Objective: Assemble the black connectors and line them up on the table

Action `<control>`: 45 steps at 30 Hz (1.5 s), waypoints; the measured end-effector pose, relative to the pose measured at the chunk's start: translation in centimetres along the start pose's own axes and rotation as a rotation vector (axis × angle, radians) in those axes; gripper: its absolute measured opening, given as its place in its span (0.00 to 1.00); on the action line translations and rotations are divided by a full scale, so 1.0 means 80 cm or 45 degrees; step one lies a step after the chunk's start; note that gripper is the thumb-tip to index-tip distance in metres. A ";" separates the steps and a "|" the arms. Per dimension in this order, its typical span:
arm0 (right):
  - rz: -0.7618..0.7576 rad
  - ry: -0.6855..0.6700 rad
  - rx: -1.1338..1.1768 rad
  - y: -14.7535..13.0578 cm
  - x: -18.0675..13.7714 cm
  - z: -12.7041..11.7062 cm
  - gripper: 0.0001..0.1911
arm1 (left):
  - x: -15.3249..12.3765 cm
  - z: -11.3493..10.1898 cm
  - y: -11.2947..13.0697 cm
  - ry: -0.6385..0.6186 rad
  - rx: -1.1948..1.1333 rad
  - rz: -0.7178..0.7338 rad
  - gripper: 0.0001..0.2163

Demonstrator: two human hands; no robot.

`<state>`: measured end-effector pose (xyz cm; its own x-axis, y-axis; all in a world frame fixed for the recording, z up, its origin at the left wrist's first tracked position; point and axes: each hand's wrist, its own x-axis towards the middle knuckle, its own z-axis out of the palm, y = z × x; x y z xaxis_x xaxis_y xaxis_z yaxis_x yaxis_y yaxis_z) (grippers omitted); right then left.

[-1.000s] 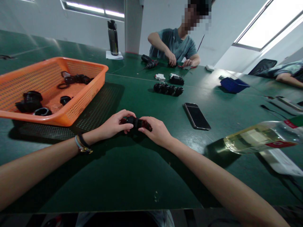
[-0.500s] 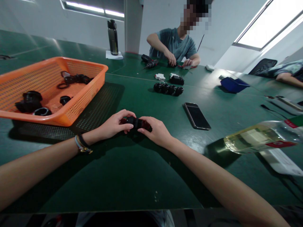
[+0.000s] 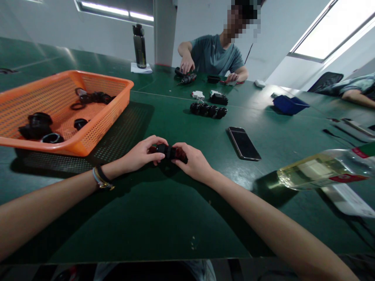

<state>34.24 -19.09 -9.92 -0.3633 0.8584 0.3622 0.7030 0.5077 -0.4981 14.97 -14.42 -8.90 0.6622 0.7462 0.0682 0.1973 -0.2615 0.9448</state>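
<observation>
Your left hand (image 3: 146, 152) is clamped on the nine o'clock end of a black fitting (image 3: 166, 150), thumb nearest you and fingers on the far side; your right hand (image 3: 195, 162) pinches its three o'clock end, where the part shows dark red; the fitting lies crosswise between both hands, just in front of you, close over the table (image 3: 131, 222).

As far as it can be judged, its sections already sit together as one length with a ring at the middle; whether they are fastened tight is hidden by your fingers, so this piece cannot be called finished.

Farther out, at ten o'clock, the orange basket (image 3: 105, 123) holds loose black parts (image 3: 39, 124), which seem not yet joined; at one o'clock lies a row of black rounded pieces (image 3: 208, 111), seemingly set aside, though you cannot tell whether they are complete; the phone (image 3: 244, 143) is between two and three, the bottle (image 3: 316, 169) between three and four; just past twelve, a co-worker's hand (image 3: 186, 64) is at a drill (image 3: 187, 79).
</observation>
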 end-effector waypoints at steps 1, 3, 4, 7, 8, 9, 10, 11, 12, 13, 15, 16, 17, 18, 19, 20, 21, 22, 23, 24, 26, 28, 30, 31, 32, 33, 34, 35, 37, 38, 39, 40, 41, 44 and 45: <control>-0.001 0.000 -0.001 0.000 0.000 0.000 0.15 | 0.000 0.000 0.000 0.000 0.001 -0.002 0.14; -0.007 0.003 -0.002 0.001 0.000 0.000 0.15 | 0.000 0.000 0.000 -0.003 0.003 -0.007 0.14; -0.011 0.005 -0.002 0.001 0.000 0.000 0.15 | 0.000 0.000 0.001 -0.004 0.003 -0.008 0.14; -0.017 0.006 -0.001 0.003 0.000 0.001 0.15 | -0.001 -0.001 0.000 -0.003 0.010 -0.006 0.14; -0.015 0.008 -0.003 0.003 0.000 0.001 0.15 | 0.000 -0.001 0.000 -0.002 0.014 -0.004 0.14; -0.014 0.009 -0.006 0.003 0.000 0.001 0.15 | 0.000 -0.001 0.000 -0.002 0.016 -0.005 0.14; -0.012 0.009 -0.009 0.003 0.000 0.001 0.15 | 0.000 -0.001 0.000 -0.003 0.017 -0.005 0.14; -0.012 0.007 -0.011 0.003 0.000 0.001 0.15 | 0.000 -0.001 -0.001 -0.003 0.016 -0.006 0.14; -0.013 0.004 -0.014 0.003 0.000 0.001 0.15 | 0.001 -0.001 -0.001 -0.002 0.014 -0.007 0.14; -0.014 0.001 -0.017 0.003 0.000 0.001 0.14 | 0.001 -0.001 -0.001 0.000 0.012 -0.007 0.14; -0.016 0.000 -0.024 0.003 0.000 0.001 0.14 | 0.001 -0.001 -0.001 -0.001 0.009 -0.007 0.14; -0.014 0.002 -0.027 0.002 0.000 0.000 0.14 | 0.001 -0.001 -0.001 -0.001 0.008 -0.007 0.15; -0.013 0.004 -0.028 0.002 0.000 0.000 0.14 | 0.000 -0.001 -0.001 -0.002 0.008 -0.007 0.15; -0.012 0.005 -0.027 0.002 0.000 0.000 0.14 | 0.000 -0.001 -0.001 -0.001 0.007 -0.007 0.15; -0.010 0.003 -0.025 0.002 0.000 0.000 0.14 | 0.000 0.000 0.000 0.000 0.007 -0.008 0.15; -0.008 0.000 -0.023 0.002 0.000 0.001 0.14 | 0.000 0.000 0.000 0.003 0.007 -0.009 0.15; -0.006 -0.001 -0.022 0.002 0.000 0.001 0.14 | 0.000 0.000 0.000 0.005 0.007 -0.008 0.15; -0.006 0.001 -0.022 0.002 0.000 0.001 0.14 | 0.000 0.000 0.000 0.006 0.008 -0.008 0.15; -0.006 0.004 -0.022 0.002 0.000 0.001 0.14 | 0.000 0.000 0.000 0.005 0.009 -0.009 0.15; -0.008 0.009 -0.023 0.003 0.000 0.002 0.14 | 0.000 0.000 -0.001 0.006 0.009 -0.009 0.15; -0.012 0.016 -0.026 0.003 0.000 0.002 0.14 | 0.000 0.000 -0.001 0.007 0.009 -0.009 0.15; -0.011 0.016 -0.028 0.004 0.000 0.002 0.14 | 0.000 0.000 0.000 0.008 0.009 -0.007 0.15; -0.005 0.018 -0.025 0.004 0.000 0.002 0.14 | 0.000 0.000 0.000 0.007 0.009 -0.007 0.14; -0.003 0.018 -0.024 0.004 0.000 0.002 0.14 | 0.000 0.000 0.000 0.006 0.008 -0.008 0.14; -0.002 0.018 -0.023 0.004 0.000 0.002 0.14 | 0.000 0.000 0.000 0.006 0.007 -0.008 0.14; -0.001 0.016 -0.022 0.003 0.000 0.002 0.14 | 0.000 0.000 0.000 0.004 0.007 -0.008 0.14; -0.001 0.014 -0.024 0.003 0.000 0.002 0.13 | 0.000 0.000 0.000 0.002 0.008 -0.008 0.14; -0.002 0.010 -0.026 0.003 0.000 0.002 0.13 | 0.000 0.000 0.000 0.001 0.008 -0.008 0.14; -0.002 0.004 -0.028 0.004 0.000 0.002 0.13 | 0.000 0.000 0.000 0.004 0.008 -0.008 0.14; -0.001 0.001 -0.028 0.004 0.000 0.002 0.13 | 0.000 0.000 0.000 0.007 0.007 -0.008 0.14; 0.003 -0.002 -0.028 0.004 0.000 0.002 0.13 | -0.001 0.000 0.000 0.009 0.004 -0.009 0.14; 0.007 -0.006 -0.027 0.004 0.000 0.001 0.13 | -0.001 0.000 0.000 0.009 0.000 -0.009 0.14; 0.011 -0.010 -0.027 0.004 0.000 0.001 0.13 | -0.001 0.000 0.000 0.009 -0.004 -0.009 0.14; 0.019 -0.019 -0.025 0.003 0.000 0.000 0.13 | -0.001 0.000 0.001 0.003 -0.008 -0.012 0.14; 0.022 -0.021 -0.023 0.002 0.000 0.000 0.13 | -0.001 0.000 0.001 0.001 -0.007 -0.014 0.14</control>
<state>34.37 -19.00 -10.03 -0.3611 0.8681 0.3406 0.7201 0.4917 -0.4896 14.96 -14.50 -8.85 0.6597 0.7493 0.0583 0.2005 -0.2502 0.9472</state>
